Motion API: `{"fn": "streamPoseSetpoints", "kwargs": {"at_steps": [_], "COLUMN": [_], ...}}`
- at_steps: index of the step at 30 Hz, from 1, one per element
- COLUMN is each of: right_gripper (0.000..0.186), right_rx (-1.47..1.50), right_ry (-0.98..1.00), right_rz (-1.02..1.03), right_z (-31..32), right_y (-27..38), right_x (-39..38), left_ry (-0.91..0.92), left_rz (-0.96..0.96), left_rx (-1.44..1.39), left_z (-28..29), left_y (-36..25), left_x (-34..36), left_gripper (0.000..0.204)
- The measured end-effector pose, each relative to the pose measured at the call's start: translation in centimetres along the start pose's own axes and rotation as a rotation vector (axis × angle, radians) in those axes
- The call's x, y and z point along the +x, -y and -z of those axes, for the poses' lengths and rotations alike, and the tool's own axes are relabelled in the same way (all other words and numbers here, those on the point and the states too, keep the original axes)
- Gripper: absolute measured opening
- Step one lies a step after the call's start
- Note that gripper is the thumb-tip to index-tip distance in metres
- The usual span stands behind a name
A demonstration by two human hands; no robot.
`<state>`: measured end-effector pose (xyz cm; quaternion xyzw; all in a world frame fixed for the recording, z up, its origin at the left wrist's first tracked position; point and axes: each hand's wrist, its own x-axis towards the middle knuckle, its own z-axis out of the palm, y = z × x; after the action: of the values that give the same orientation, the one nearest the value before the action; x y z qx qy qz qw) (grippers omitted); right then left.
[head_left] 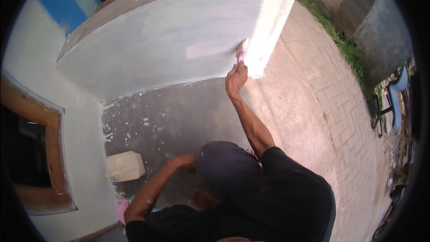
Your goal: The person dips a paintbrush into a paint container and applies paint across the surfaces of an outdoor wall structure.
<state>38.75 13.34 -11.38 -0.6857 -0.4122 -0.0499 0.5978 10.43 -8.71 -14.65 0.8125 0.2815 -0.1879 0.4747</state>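
Note:
My right hand [236,80] is stretched forward, its fingers closed round the pink handle of a paintbrush [241,50]. The bristles touch the low white wall [156,40] near its right end, where sunlight falls on it. A paler patch shows on the wall left of the brush. My left hand [188,163] rests by my bent knee; its fingers are mostly hidden. Left of it, a cream plastic container [126,166] stands on the floor with a stick-like piece across it.
White paint drops spot the grey floor [179,116]. A pink object [122,209] lies partly hidden behind my left arm. At left is a wood-framed opening [56,152] in the wall. Brick paving [331,98] and a grass strip [354,56] run along the right, beside a blue chair [396,98].

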Motion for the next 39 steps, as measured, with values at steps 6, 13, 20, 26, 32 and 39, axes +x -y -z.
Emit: {"fn": "streamPoseSetpoints", "kwargs": {"at_steps": [6,13,20,26,32,39], "right_gripper": [0.027,0.018,0.026,0.031,0.029,0.019], "right_rx": [0.326,0.105,-0.338,0.063,0.301,0.060], "right_ry": [0.552,0.497,-0.168,0.031,0.598,0.520], "right_rz": [0.174,0.351,-0.121,-0.098,0.084,0.259], "right_z": [-3.6,-0.1,8.4,-2.0,-4.9,0.1], "right_y": [12.2,2.2,-12.1,-0.1,8.3,-3.9], "right_x": [-9.7,2.2,10.3,-3.3,-12.1,-0.2], "left_ry": [-0.090,-0.145,-0.126,-0.100,0.151,0.042], "left_rz": [0.081,-0.012,-0.040,0.155,0.413,0.240], "left_rx": [-0.255,-0.282,-0.050,-0.239,-0.259,-0.239], "left_z": [0.2,-2.3,-6.1,-3.9,3.8,-2.0], "left_y": [-1.1,2.7,9.2,6.5,-6.1,3.4], "left_x": [-1.5,-1.4,1.1,-1.6,-2.8,-3.4], "left_gripper": [0.031,0.034,0.024,0.069,0.079,0.070]}}
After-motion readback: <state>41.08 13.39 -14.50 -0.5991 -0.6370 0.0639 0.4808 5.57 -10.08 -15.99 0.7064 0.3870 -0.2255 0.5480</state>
